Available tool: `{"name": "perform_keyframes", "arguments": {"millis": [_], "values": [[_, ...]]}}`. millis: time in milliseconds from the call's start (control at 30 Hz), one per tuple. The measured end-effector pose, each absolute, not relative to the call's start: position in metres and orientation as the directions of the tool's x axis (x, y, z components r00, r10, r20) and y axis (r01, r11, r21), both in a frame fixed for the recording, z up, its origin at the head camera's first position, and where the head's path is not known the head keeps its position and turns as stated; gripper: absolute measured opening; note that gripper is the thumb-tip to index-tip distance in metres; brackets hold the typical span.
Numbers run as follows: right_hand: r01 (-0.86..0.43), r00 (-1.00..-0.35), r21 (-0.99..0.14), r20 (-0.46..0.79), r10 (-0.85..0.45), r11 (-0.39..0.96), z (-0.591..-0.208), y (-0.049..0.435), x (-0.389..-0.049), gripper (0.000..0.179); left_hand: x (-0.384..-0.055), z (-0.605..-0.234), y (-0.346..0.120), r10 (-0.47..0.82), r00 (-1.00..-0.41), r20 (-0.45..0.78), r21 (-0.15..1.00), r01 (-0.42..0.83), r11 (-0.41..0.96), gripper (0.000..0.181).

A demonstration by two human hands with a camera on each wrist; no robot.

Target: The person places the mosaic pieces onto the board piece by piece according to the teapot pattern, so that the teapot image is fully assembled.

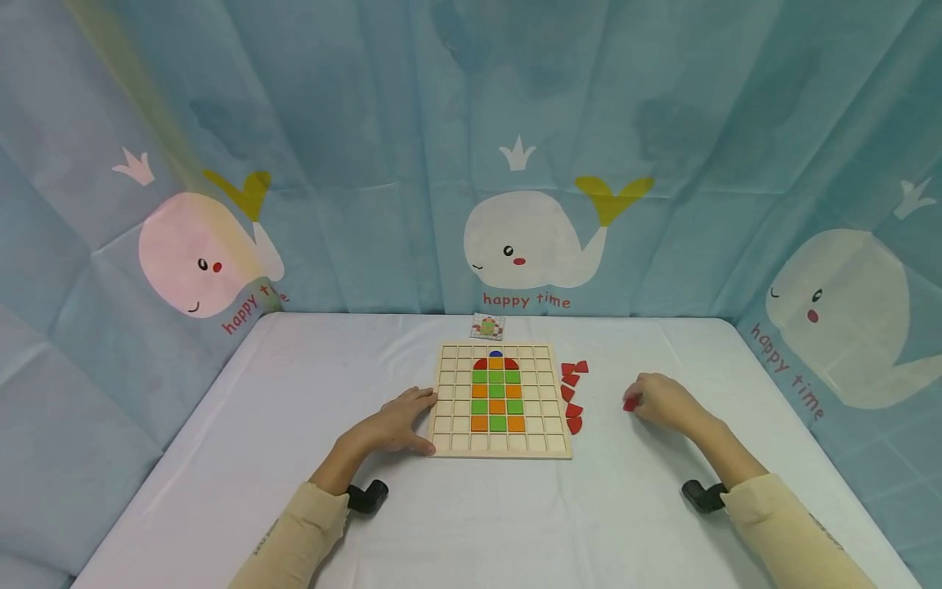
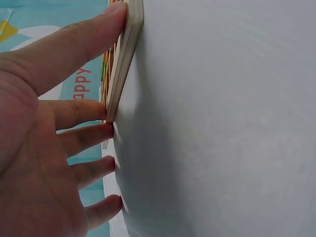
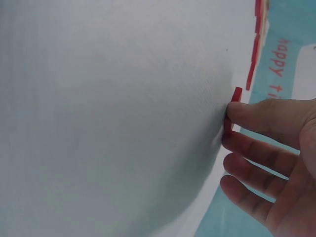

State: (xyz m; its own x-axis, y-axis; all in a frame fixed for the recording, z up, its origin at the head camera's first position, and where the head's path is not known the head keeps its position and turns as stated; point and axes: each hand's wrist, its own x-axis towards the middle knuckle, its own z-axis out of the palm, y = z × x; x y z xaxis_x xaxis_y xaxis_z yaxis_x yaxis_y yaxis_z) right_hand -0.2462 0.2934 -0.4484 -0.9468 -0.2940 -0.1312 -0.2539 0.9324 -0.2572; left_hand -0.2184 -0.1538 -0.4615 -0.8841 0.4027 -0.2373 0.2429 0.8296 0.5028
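A square wooden grid board (image 1: 540,448) lies on the table, with orange, green, red and blue tiles (image 1: 497,393) set in its middle columns. My left hand (image 1: 401,421) rests at the board's left edge, fingers spread. In the left wrist view its thumb (image 2: 94,37) touches the board's side. Right of the board, my right hand (image 1: 665,399) pinches a red piece (image 3: 237,95) between thumb and index finger, close over the tabletop. Between that hand and the board, several red quarter-round pieces (image 1: 574,411) lie in a loose column along the right edge.
Behind the board lies a small picture card (image 1: 487,327) with a coloured pattern. The table (image 1: 331,352) has a white cloth. A blue curtain (image 1: 368,245) printed with whales hangs behind it and at both sides.
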Motion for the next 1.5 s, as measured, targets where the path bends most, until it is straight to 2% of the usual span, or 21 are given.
{"name": "perform_keyframes", "arguments": {"millis": [500, 867, 1067, 1367, 1500], "values": [[-0.223, -0.949, -0.302, -0.151, -0.277, 0.927, -0.442, 0.287, -0.249, 0.023, -0.220, -0.462, -0.155, 0.384, -0.885, -0.265, 0.504, 0.212, 0.837, 0.090], [-0.274, -0.940, -0.351, -0.099, -0.327, 0.895, -0.436, 0.240, -0.262, 0.025, -0.220, -0.463, -0.153, 0.356, -0.890, -0.284, 0.498, 0.181, 0.848, 0.097], [-0.310, -0.927, -0.389, -0.078, -0.366, 0.867, -0.432, 0.214, -0.269, 0.019, -0.220, -0.464, -0.153, 0.354, -0.890, -0.287, 0.483, 0.185, 0.856, 0.098], [-0.255, -0.923, -0.346, -0.192, -0.334, 0.903, -0.430, 0.208, -0.272, 0.013, -0.220, -0.461, -0.150, 0.368, -0.886, -0.283, 0.476, 0.203, 0.856, 0.095], [-0.289, -0.904, -0.328, -0.216, -0.369, 0.900, -0.433, 0.211, -0.272, 0.015, -0.219, -0.459, -0.151, 0.360, -0.889, -0.284, 0.466, 0.199, 0.862, 0.095]]}}
